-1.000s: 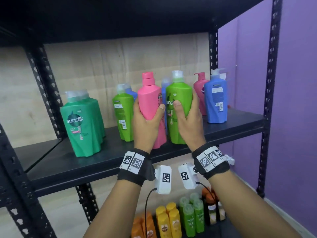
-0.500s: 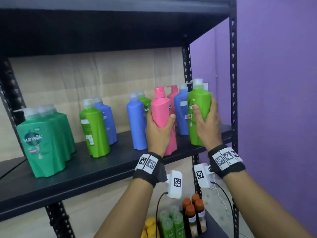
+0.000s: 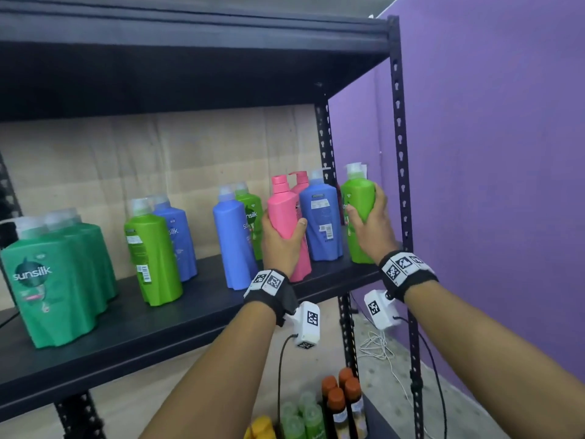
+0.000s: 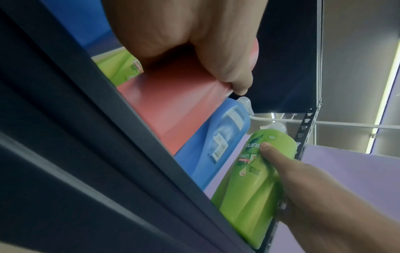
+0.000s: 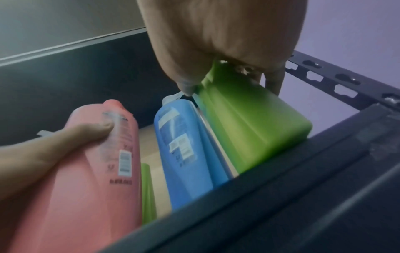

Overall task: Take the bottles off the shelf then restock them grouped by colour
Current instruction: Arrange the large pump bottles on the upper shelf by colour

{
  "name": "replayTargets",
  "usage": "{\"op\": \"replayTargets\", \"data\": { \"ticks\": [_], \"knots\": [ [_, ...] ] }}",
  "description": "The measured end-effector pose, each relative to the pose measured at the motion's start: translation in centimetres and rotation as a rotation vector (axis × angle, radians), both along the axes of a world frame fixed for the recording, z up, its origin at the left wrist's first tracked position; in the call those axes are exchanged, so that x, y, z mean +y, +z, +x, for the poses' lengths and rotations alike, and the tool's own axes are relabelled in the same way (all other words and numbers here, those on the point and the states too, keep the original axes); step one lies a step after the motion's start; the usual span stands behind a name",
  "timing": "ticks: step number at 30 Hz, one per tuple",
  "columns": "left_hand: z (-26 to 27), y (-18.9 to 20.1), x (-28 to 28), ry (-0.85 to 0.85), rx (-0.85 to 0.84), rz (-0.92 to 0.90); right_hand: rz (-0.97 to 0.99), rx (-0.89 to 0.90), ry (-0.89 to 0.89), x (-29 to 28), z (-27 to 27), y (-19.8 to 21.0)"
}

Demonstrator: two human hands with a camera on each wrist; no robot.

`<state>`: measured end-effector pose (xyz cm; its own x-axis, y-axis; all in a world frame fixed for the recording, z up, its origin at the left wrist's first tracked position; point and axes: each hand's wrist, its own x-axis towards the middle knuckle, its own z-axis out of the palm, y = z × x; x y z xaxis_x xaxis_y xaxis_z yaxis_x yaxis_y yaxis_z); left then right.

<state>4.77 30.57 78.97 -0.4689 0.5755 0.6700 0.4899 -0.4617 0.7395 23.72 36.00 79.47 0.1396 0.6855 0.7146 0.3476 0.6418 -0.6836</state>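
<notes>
My left hand (image 3: 281, 239) grips a pink bottle (image 3: 286, 217) at the front of the black shelf (image 3: 158, 318), right of centre. My right hand (image 3: 372, 229) grips a light green bottle (image 3: 359, 201) at the shelf's right end, by the upright post (image 3: 402, 185). A blue bottle (image 3: 323, 217) stands between the two, with a second pink bottle (image 3: 302, 182) behind it. The left wrist view has the pink bottle (image 4: 173, 102) under my palm and the green bottle (image 4: 253, 179) beside the blue one (image 4: 216, 145). From the right wrist, the green bottle (image 5: 249, 119) sits under my hand.
Further left on the shelf stand a blue bottle (image 3: 232, 239), a green one (image 3: 253, 217) behind it, a light green and blue pair (image 3: 152, 255), and dark green Sunsilk bottles (image 3: 47, 280). Small orange, green and yellow bottles (image 3: 316, 413) fill a lower shelf. A purple wall (image 3: 490, 185) is at the right.
Both hands have carried their bottles rightwards along the shelf. The green bottle has gone from the middle to the right end; the pink bottle now sits left of the blue one.
</notes>
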Motion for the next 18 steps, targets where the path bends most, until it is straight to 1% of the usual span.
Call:
{"op": "replayTargets", "data": {
  "ticks": [3, 6, 9, 14, 18],
  "knots": [
    [-0.4, 0.0, 1.0, -0.021, -0.002, -0.028, -0.130, -0.108, -0.053, 1.4, 0.6, 1.0],
    [-1.1, 0.2, 1.8, -0.005, 0.040, -0.072, -0.258, -0.198, -0.084, 2.7, 1.3, 2.3],
    [-1.7, 0.5, 2.6, -0.002, 0.068, -0.114, -0.336, -0.280, -0.105, 3.5, 1.4, 3.5],
    [-2.1, 0.5, 3.7, -0.005, 0.063, -0.136, -0.385, -0.318, -0.116, 4.0, 1.4, 4.7],
    [-2.3, 0.4, 4.1, -0.017, 0.051, -0.135, -0.346, -0.275, -0.104, 4.4, 1.3, 4.1]
  ]
}}
